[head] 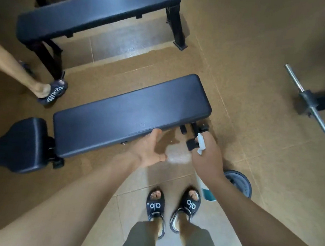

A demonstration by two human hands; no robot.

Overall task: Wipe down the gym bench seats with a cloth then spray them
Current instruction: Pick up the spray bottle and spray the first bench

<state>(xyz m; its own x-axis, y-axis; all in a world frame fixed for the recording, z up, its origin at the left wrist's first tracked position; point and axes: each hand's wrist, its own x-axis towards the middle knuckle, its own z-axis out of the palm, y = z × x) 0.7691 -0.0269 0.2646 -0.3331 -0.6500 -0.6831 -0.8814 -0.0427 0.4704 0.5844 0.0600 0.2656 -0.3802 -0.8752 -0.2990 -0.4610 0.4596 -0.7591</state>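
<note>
A brown mat floor (pixel 256 42) covers most of the gym room, with pale tiles near the person's feet and a wet patch (pixel 176 154) on the floor between the two hands. The near bench seat (pixel 132 113), a dark padded counter, runs from near left to far right, with a separate dark pad (pixel 17 143) at its left end. A second bench seat (pixel 101 10) stands farther off, parallel to it. The left hand (pixel 149 149) is open, palm turned up and fingers relaxed, its fingertips at the near edge of the near bench seat. The right hand (pixel 207 157) grips a white spray bottle (pixel 206 185), fingers curled round its neck, the nozzle pointing toward the bench frame at the right end; the bottle's body hangs below the wrist. A weight plate (pixel 240 183) lies on the floor just right of that hand. At the far right sits a metal bar (pixel 310 104) on a dark stand. Another person's leg and sandal (pixel 53 91) show at the left.
</note>
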